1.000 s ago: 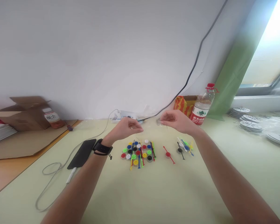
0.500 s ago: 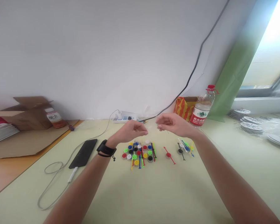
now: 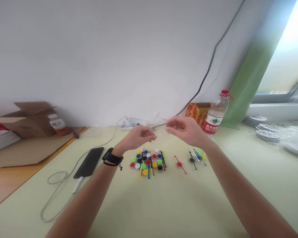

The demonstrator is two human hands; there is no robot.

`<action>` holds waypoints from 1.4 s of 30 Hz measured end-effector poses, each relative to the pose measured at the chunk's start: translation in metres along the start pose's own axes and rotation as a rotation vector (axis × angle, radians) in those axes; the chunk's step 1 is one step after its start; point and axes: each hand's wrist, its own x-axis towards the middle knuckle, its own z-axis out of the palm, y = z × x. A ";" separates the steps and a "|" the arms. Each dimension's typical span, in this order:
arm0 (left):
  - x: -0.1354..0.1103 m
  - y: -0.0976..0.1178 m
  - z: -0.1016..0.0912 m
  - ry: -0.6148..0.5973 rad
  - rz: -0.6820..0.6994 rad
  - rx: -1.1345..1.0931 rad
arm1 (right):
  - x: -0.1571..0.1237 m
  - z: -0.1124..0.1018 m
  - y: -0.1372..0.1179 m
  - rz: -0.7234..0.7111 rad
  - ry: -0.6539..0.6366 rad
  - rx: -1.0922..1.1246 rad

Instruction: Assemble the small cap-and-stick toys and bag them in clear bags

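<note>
Left hand (image 3: 138, 136): raised above the desk (image 3: 164, 205), just behind the coloured cluster. The grip is drawn together, thumb against the curled fingertips; whether anything lies between them cannot be told.
Right hand (image 3: 186, 129): raised at like height, near the left hand and not touching it. The grip is likewise pinched together, its fingertips turned toward the left hand; any held piece is too small to tell.
Coloured cluster (image 3: 149, 162): small round discs in red, blue, green, yellow, white and black, laid in rows on the desk with thin coloured pointers across them. It lies just in front of the left hand, untouched.
Red pointer (image 3: 180, 164): a red disc on a thin red rod, alone on the desk between the cluster and the small group.
Small group (image 3: 196, 156): a few discs and pointers in black, white, green, blue and yellow, beneath the right wrist.
Wristwatch (image 3: 111, 157): black band on the left wrist.
Phone (image 3: 88, 162): dark, flat on the desk beside the left forearm, with a grey cable (image 3: 55, 195) looping from its near end.
Power strip (image 3: 130, 124): white, at the wall behind the hands.
Water bottle (image 3: 215, 115): clear with a red cap, upright at the back, right of the right hand, just beside an orange-and-yellow box (image 3: 196, 111).
Cardboard box (image 3: 27, 120): open, at far left, with a drink bottle (image 3: 57, 125) upright just beside it.
Stacked plates (image 3: 260, 124): at far right, below the window.
</note>
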 end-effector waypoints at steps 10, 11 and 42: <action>-0.001 0.000 0.002 -0.118 -0.003 -0.086 | 0.001 0.006 0.009 0.137 -0.232 0.210; -0.001 -0.001 0.002 -0.126 0.001 -0.099 | 0.001 0.007 0.010 0.150 -0.226 0.222; -0.003 0.008 0.019 0.227 0.228 0.347 | -0.002 0.000 0.019 0.480 -0.629 0.432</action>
